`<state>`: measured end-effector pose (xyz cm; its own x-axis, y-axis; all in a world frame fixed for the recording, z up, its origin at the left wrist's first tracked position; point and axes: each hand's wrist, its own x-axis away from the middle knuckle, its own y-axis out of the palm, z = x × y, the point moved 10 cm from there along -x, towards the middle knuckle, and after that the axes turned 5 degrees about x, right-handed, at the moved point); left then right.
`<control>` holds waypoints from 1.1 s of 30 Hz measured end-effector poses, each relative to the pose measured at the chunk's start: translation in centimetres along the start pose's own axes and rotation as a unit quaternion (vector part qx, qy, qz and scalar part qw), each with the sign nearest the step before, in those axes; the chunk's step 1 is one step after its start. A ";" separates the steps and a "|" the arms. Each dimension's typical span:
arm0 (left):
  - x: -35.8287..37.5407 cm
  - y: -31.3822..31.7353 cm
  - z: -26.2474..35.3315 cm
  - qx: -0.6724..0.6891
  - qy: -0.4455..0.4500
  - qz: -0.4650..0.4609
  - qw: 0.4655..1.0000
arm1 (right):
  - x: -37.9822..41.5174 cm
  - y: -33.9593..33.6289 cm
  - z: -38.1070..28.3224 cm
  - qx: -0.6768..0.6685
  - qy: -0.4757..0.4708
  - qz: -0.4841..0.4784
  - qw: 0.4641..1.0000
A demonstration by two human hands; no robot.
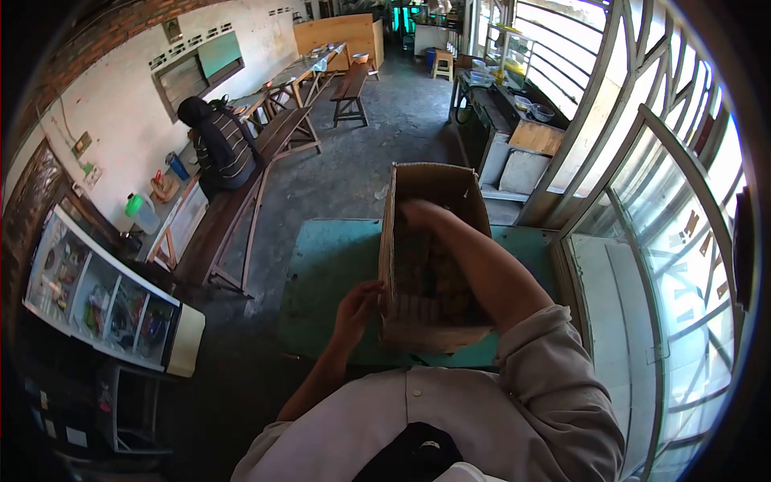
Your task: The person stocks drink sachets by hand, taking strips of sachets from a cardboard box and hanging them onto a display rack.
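Note:
An open cardboard box (438,336) stands on a green tabletop (321,265) in front of me. My right hand (418,214) reaches into the box near its far left corner; its fingers are blurred and dim, and whether they hold anything is hidden. Fingers bent, my left hand (357,312) grips the box's left side near the front. Down inside the box lie shadowed items, among them a pale ribbed stack (418,308) close to the near wall; their kind is too dark to make out.
A seated person (221,149) in a striped top is on a long wooden bench (277,132) at the left. A glass-fronted display case (100,293) stands nearer left. Glass-paned metal frames (642,241) run close along my right side. A counter with bowls (514,112) is farther back.

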<state>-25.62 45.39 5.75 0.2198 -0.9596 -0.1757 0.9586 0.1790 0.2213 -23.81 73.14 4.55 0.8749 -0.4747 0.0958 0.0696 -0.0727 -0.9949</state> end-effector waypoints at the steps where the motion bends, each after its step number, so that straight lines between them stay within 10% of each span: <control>1: -0.7 0.1 0.1 -0.007 -0.001 -0.009 1.000 | 0.4 0.8 -1.4 -0.018 -0.057 -0.017 0.998; 5: -3.8 0.2 2.2 -0.077 0.017 -0.019 0.997 | 4.3 -0.2 -1.3 -0.070 0.015 -0.056 0.996; 7: -5.6 0.4 4.2 -0.071 0.051 -0.001 0.996 | 5.2 -1.6 -1.4 0.025 -0.006 0.118 0.993; 11: -8.5 2.1 8.0 -0.075 0.128 0.010 0.989 | 5.3 -3.4 -3.1 0.001 -0.061 0.128 0.990; 13: -9.3 3.3 9.8 -0.053 0.165 -0.015 0.985 | 4.2 -3.2 -1.0 -0.093 0.060 0.028 0.993; 17: -10.5 4.5 12.6 -0.034 0.210 -0.038 0.976 | 6.4 -6.1 -3.5 -0.071 -0.032 -0.006 0.997; 24: -11.8 5.6 10.3 0.114 0.034 -0.070 0.990 | 15.5 -21.4 -2.5 -0.179 -0.053 0.293 0.938; 33: -11.0 5.1 13.2 0.000 0.202 -0.074 0.977 | 24.3 -32.7 -0.4 -0.305 0.021 0.471 0.828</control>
<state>-25.56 54.00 21.50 0.1330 -0.8114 -0.5692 0.9853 0.0459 0.1648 -5.04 63.65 39.37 0.3857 -0.6012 -0.6999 -0.8995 -0.0761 -0.4303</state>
